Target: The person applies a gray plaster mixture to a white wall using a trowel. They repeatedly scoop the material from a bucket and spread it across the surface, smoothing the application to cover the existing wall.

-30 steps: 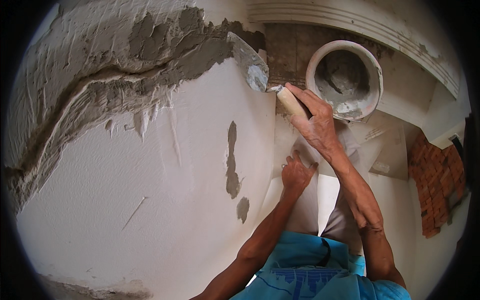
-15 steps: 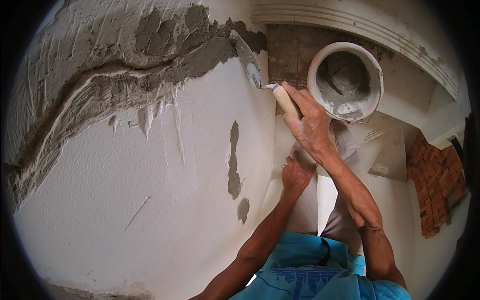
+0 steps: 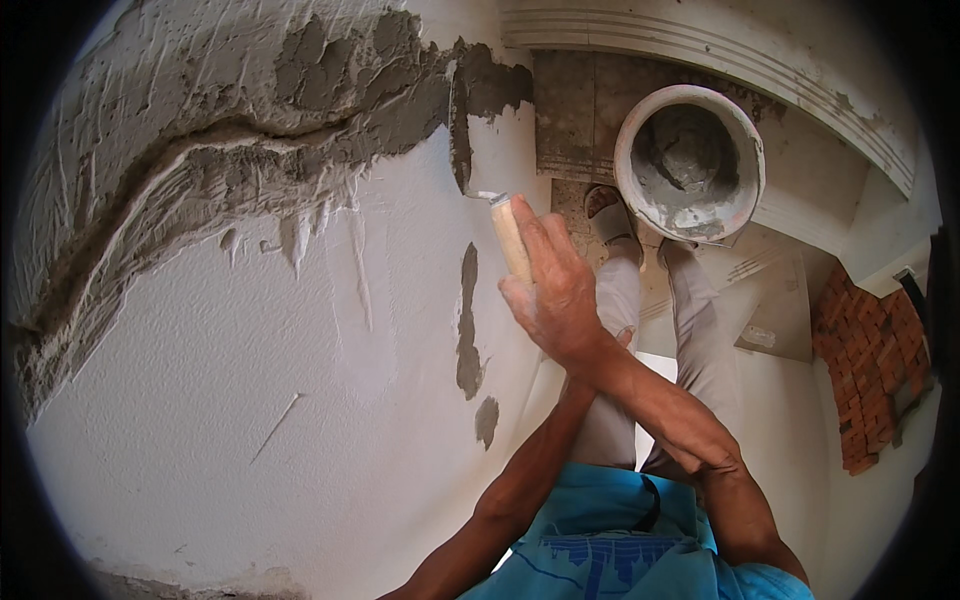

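My right hand (image 3: 560,295) is closed round the pale wooden handle of a trowel (image 3: 459,135). The blade is turned nearly edge-on, over the band of wet grey mortar (image 3: 405,125) spread along the white wall. Its tip reaches up to the mortar near the wall's corner. My left hand (image 3: 624,338) is lower and almost wholly hidden behind my right wrist; only a fingertip shows, so its grip is not visible. Above and right of my right hand stands a round bucket (image 3: 627,150) with grey mortar (image 3: 695,150) inside.
A rough groove (image 3: 150,165) runs along the wall's mortar band. Two grey patches (image 3: 468,330) mark the white wall below. My sandalled feet (image 3: 606,205) are close to the bucket, beside pale steps (image 3: 800,220). Stacked red bricks (image 3: 865,370) lie at the right.
My right hand has moved left and down with the trowel, and the blade has swung from slanting to nearly upright. My left hand has become covered by the right wrist.
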Tool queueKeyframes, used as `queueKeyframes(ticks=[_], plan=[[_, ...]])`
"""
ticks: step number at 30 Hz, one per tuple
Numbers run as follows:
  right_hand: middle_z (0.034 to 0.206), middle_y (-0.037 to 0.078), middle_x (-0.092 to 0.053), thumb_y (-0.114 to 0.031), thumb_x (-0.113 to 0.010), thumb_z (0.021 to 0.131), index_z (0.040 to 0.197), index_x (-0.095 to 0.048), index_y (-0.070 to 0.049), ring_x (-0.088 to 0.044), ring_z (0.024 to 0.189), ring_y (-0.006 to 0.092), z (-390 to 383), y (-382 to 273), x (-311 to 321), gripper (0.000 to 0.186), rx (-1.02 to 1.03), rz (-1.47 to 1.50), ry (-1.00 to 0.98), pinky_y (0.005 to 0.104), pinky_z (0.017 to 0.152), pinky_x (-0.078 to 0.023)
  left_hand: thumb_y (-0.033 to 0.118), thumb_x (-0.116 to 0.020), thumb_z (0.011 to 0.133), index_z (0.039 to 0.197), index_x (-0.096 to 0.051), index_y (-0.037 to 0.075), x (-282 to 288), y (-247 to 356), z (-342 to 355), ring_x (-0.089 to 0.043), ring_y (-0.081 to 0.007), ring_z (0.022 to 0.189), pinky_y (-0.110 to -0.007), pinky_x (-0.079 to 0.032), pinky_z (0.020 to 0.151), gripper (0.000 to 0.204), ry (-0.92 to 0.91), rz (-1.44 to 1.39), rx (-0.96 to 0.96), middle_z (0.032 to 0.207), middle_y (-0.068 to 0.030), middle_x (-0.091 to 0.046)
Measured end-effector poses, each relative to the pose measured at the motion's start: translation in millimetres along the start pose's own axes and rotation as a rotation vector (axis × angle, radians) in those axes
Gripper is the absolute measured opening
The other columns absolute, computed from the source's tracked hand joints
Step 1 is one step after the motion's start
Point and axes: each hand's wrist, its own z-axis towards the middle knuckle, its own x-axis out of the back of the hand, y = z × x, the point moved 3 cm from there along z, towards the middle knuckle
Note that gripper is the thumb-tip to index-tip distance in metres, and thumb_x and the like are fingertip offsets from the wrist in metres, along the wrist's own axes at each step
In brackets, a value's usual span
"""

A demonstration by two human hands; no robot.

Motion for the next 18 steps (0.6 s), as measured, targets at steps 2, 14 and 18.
queueKeyframes(ticks=[2, 14, 18], plan=[[0.109, 0.021, -0.054, 0.006, -0.072, 0.071, 0.15, -0.042, 0.007, -0.063, 0.095, 0.0375, -2, -4, -1, 0.083, 0.002, -0.01, -0.011, 0.0433, 0.078, -0.055, 0.06, -0.081, 0.075, 0.152, -0.04, 0.0, 8, 7, -1, -0.053, -0.0464, 0.129, -0.053, -0.039, 0.112, 0.106, -0.096, 0.069, 0.104, 0.134, -0.0325, -0.056], [0.108, 0.019, -0.06, 0.007, -0.068, 0.07, 0.145, -0.052, 0.003, -0.066, 0.091, 0.0336, -21, 2, 23, 0.077, 0.141, 0.04, 0.039, 0.0405, 0.076, -0.057, 0.062, -0.08, 0.076, 0.149, -0.046, 0.003, -40, -20, 1, -0.057, -0.0403, 0.124, -0.052, -0.044, 0.106, 0.1, 0.499, 0.142, -0.278, 0.133, -0.0251, -0.059], [0.108, 0.019, -0.06, 0.006, -0.066, 0.07, 0.144, -0.053, 0.002, -0.065, 0.091, 0.0358, -7, 26, 22, 0.075, 0.101, 0.052, 0.086, 0.0423, 0.078, -0.056, 0.05, -0.071, 0.086, 0.133, -0.059, 0.006, -19, -23, -7, -0.065, -0.0411, 0.112, -0.051, -0.049, 0.099, 0.065, 0.264, -0.089, -0.373, 0.122, -0.0211, -0.068]])
